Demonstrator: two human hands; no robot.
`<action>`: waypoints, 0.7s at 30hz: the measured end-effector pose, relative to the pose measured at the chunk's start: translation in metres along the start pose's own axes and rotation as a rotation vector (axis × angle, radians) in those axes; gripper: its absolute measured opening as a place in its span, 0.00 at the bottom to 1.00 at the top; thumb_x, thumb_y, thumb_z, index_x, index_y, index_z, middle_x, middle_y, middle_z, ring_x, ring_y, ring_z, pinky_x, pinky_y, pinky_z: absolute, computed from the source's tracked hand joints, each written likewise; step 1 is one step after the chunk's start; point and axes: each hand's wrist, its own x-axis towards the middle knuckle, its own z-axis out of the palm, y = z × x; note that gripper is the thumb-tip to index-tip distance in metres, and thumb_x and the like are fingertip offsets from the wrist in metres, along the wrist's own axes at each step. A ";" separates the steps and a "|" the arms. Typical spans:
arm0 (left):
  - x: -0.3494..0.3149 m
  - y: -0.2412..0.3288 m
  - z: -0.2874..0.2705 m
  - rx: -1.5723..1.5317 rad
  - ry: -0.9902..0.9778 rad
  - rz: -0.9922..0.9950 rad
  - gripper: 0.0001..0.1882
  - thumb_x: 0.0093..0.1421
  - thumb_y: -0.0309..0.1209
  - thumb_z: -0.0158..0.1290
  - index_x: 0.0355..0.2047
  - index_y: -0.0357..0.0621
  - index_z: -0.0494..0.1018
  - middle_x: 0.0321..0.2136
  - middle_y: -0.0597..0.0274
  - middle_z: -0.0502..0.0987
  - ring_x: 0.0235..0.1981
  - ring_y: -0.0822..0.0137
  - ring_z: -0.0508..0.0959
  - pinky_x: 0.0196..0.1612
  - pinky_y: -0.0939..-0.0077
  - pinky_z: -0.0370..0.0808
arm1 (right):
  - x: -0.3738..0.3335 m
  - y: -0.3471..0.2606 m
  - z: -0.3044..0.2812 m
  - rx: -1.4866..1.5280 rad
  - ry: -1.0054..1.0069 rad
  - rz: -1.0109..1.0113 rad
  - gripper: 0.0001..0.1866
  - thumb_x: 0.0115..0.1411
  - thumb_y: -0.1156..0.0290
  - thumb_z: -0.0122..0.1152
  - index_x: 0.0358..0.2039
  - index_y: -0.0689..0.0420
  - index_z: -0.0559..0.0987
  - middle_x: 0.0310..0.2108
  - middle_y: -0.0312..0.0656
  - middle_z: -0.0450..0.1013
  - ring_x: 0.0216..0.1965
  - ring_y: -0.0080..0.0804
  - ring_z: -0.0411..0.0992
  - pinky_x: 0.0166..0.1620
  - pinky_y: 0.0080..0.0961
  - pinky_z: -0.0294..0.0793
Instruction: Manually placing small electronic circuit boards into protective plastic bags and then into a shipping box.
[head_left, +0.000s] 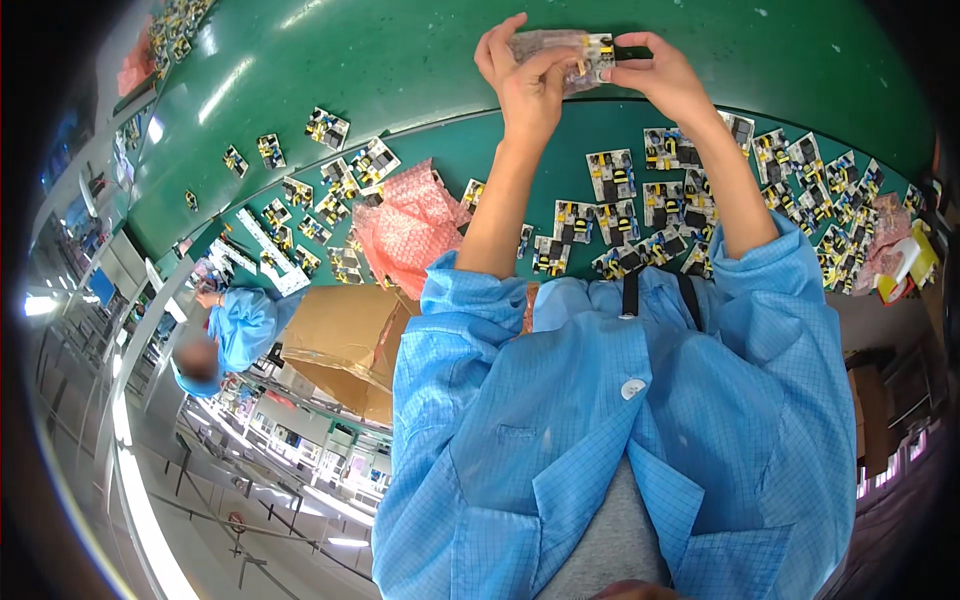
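Both my arms reach out over the green bench. My left hand (pixel 532 95) is closed round a clear bubble-wrap bag (pixel 543 42). A circuit board (pixel 600 55) with white, yellow and black parts sits at the bag's right end, partly inside it or against it; I cannot tell how far in it goes. At the board's right edge, my right hand (pixel 664 82) pinches it between thumb and fingers. Similar circuit boards (pixel 611 176) lie on the bench below and between my forearms.
Pink bubble wrap (pixel 410 222) lies left of my left forearm. More circuit boards (pixel 805 165) cover the bench at the right, near a yellow and white roll (pixel 908 262). A cardboard box (pixel 345 340) stands at the lower left. Farther left, a person (pixel 245 325) in blue works.
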 end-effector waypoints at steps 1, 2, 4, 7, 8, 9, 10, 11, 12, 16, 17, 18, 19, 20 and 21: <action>0.003 -0.001 -0.001 0.001 -0.001 -0.005 0.07 0.49 0.27 0.64 0.29 0.58 0.84 0.57 0.56 0.66 0.58 0.47 0.58 0.60 0.57 0.58 | 0.001 0.001 0.001 -0.001 -0.004 0.003 0.33 0.52 0.62 0.72 0.56 0.58 0.70 0.42 0.50 0.79 0.41 0.30 0.77 0.44 0.25 0.74; 0.008 -0.002 -0.002 0.022 0.078 0.154 0.08 0.51 0.26 0.63 0.33 0.53 0.83 0.54 0.54 0.69 0.56 0.49 0.63 0.59 0.56 0.62 | 0.002 0.002 -0.001 -0.058 -0.012 -0.008 0.33 0.52 0.61 0.72 0.56 0.58 0.70 0.42 0.50 0.79 0.41 0.30 0.77 0.44 0.25 0.74; 0.005 0.002 -0.003 0.040 0.155 0.309 0.10 0.53 0.25 0.62 0.38 0.48 0.82 0.52 0.52 0.73 0.54 0.51 0.69 0.57 0.56 0.65 | 0.005 0.010 -0.005 -0.094 0.010 -0.006 0.34 0.52 0.61 0.72 0.56 0.59 0.70 0.40 0.49 0.79 0.40 0.29 0.77 0.44 0.25 0.74; -0.007 0.006 -0.007 -0.066 -0.015 -0.047 0.04 0.52 0.28 0.62 0.29 0.52 0.84 0.57 0.50 0.68 0.60 0.44 0.60 0.61 0.53 0.57 | 0.002 -0.005 0.004 -0.161 -0.034 0.199 0.34 0.52 0.61 0.72 0.57 0.59 0.69 0.40 0.49 0.80 0.42 0.30 0.77 0.44 0.25 0.74; -0.005 0.009 -0.003 -0.047 -0.018 -0.019 0.04 0.52 0.29 0.62 0.29 0.52 0.84 0.57 0.51 0.68 0.59 0.45 0.61 0.62 0.54 0.57 | 0.006 0.031 0.000 -0.006 0.013 -0.016 0.34 0.53 0.61 0.71 0.58 0.58 0.69 0.42 0.49 0.79 0.44 0.31 0.77 0.46 0.26 0.73; -0.006 0.007 -0.006 -0.001 -0.013 -0.002 0.05 0.52 0.29 0.62 0.30 0.52 0.84 0.57 0.51 0.69 0.59 0.46 0.62 0.62 0.54 0.58 | 0.004 0.028 0.003 -0.007 0.005 -0.016 0.34 0.53 0.61 0.71 0.58 0.58 0.69 0.42 0.49 0.79 0.44 0.31 0.77 0.46 0.26 0.73; -0.010 -0.002 -0.002 0.005 -0.010 -0.007 0.05 0.52 0.29 0.62 0.30 0.52 0.84 0.57 0.51 0.69 0.59 0.46 0.62 0.62 0.54 0.58 | 0.001 0.025 0.006 -0.043 -0.030 -0.031 0.34 0.53 0.61 0.71 0.58 0.57 0.69 0.43 0.50 0.79 0.45 0.32 0.77 0.47 0.26 0.73; -0.015 -0.019 0.002 -0.076 0.101 0.127 0.05 0.52 0.29 0.62 0.30 0.53 0.84 0.57 0.52 0.68 0.60 0.45 0.61 0.62 0.54 0.57 | -0.001 0.020 0.013 -0.077 -0.071 -0.053 0.34 0.53 0.61 0.71 0.58 0.56 0.69 0.44 0.50 0.79 0.46 0.32 0.77 0.48 0.27 0.72; -0.015 -0.023 0.004 -0.170 0.206 0.265 0.05 0.52 0.30 0.62 0.31 0.54 0.84 0.58 0.52 0.68 0.60 0.45 0.61 0.63 0.53 0.56 | -0.002 0.021 0.013 -0.077 -0.072 -0.053 0.34 0.53 0.61 0.71 0.58 0.56 0.69 0.44 0.50 0.79 0.46 0.32 0.77 0.48 0.27 0.72; -0.021 -0.009 -0.004 -0.058 0.215 0.320 0.06 0.51 0.30 0.62 0.31 0.50 0.83 0.53 0.53 0.72 0.56 0.48 0.66 0.60 0.55 0.61 | -0.001 0.034 0.008 -0.071 -0.002 -0.006 0.34 0.54 0.60 0.71 0.58 0.57 0.69 0.45 0.51 0.78 0.47 0.32 0.76 0.50 0.28 0.72; -0.025 -0.003 -0.010 0.033 0.107 0.161 0.06 0.50 0.30 0.62 0.30 0.52 0.83 0.52 0.56 0.71 0.55 0.49 0.65 0.58 0.57 0.61 | 0.000 0.036 0.011 -0.055 0.037 0.013 0.34 0.54 0.60 0.70 0.58 0.57 0.69 0.45 0.51 0.78 0.48 0.32 0.76 0.50 0.28 0.72; -0.028 0.001 -0.013 0.123 -0.001 0.002 0.06 0.50 0.30 0.63 0.30 0.54 0.82 0.51 0.59 0.71 0.54 0.51 0.64 0.57 0.59 0.61 | 0.000 0.039 0.014 -0.054 0.036 0.012 0.34 0.54 0.60 0.70 0.58 0.57 0.69 0.45 0.51 0.78 0.48 0.32 0.76 0.50 0.28 0.72; -0.027 0.000 -0.016 0.125 -0.001 0.002 0.06 0.50 0.30 0.63 0.30 0.54 0.82 0.51 0.59 0.71 0.54 0.51 0.64 0.57 0.59 0.61 | -0.001 0.041 0.017 -0.044 0.000 -0.025 0.34 0.54 0.60 0.70 0.58 0.57 0.69 0.45 0.50 0.78 0.47 0.32 0.76 0.50 0.28 0.72; -0.027 -0.002 -0.021 0.113 -0.055 0.013 0.06 0.51 0.30 0.63 0.32 0.52 0.82 0.46 0.61 0.74 0.50 0.53 0.67 0.54 0.61 0.62 | -0.002 0.039 0.022 -0.034 -0.040 -0.062 0.34 0.53 0.59 0.71 0.57 0.57 0.69 0.45 0.50 0.78 0.47 0.31 0.76 0.50 0.27 0.72; -0.026 -0.005 -0.026 0.100 -0.108 0.024 0.07 0.51 0.30 0.62 0.33 0.51 0.81 0.41 0.63 0.76 0.47 0.55 0.71 0.51 0.62 0.64 | -0.003 0.037 0.024 -0.033 -0.045 -0.063 0.34 0.53 0.59 0.71 0.57 0.57 0.69 0.45 0.50 0.78 0.47 0.31 0.76 0.50 0.27 0.72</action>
